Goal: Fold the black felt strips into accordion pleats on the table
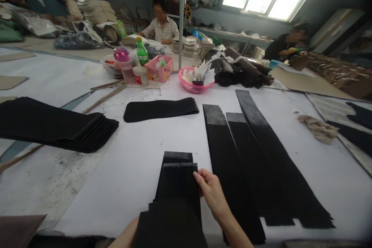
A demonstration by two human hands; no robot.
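My right hand (212, 192) pinches the right edge of the top black strip (178, 184) in a small stack of black strips lying near the table's front edge. Its fingers are closed on that edge. My left forearm (126, 236) shows at the bottom, under the near end of the stack; the left hand itself is hidden beneath the strips. Three long black strips (247, 155) lie side by side just right of my right hand, fanning away from me.
A thick pile of black strips (55, 126) lies at the left, a folded black piece (161, 109) in the middle. Farther back stand a pink bowl (195, 85), a pink box (159, 71), bottles and cups. Two people sit beyond the white table (130, 155).
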